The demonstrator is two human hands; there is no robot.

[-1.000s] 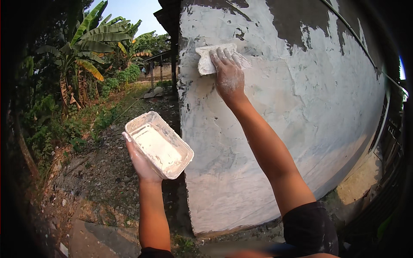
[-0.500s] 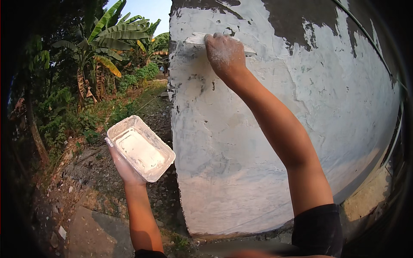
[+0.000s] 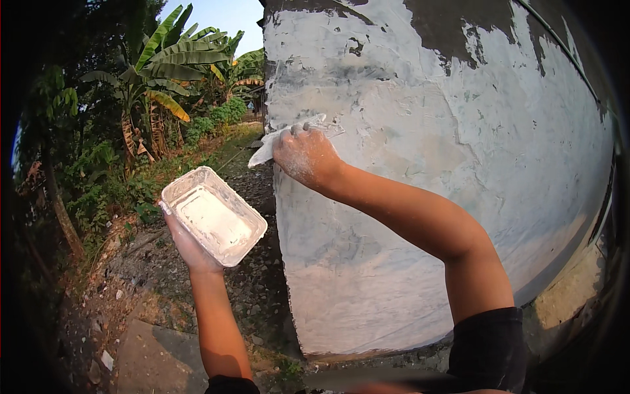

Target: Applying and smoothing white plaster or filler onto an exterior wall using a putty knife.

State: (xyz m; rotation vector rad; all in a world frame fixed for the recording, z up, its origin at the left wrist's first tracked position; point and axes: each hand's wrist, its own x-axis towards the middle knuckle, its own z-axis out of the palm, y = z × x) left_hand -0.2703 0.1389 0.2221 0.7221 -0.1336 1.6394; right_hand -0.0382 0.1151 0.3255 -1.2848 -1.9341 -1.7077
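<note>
My left hand point(image 3: 189, 248) is wrapped around the side and underside of a white rectangular plastic tub point(image 3: 191, 182). White putty point(image 3: 216, 215) coats the tub's bottom and smears its walls. Most of my left fingers are hidden behind the tub. My right hand point(image 3: 307, 157), dusted with white, is closed on a wide putty knife point(image 3: 264, 152) covered in white putty. One end of the blade sticks out past the wall's left edge, the other shows beyond my knuckles. A patchy coat of white putty covers the grey wall point(image 3: 394, 262) in front of me.
Dark bare patches point(image 3: 453, 26) remain uncoated along the wall's top. A thin pipe point(image 3: 558, 46) runs down the upper right. Left of the wall lie stony ground point(image 3: 144, 262) and a concrete slab point(image 3: 147, 354). Banana plants point(image 3: 170, 72) stand farther back.
My right hand has moved down and left with the putty knife, from the upper wall to its left edge. The tub in my left hand has risen slightly.
</note>
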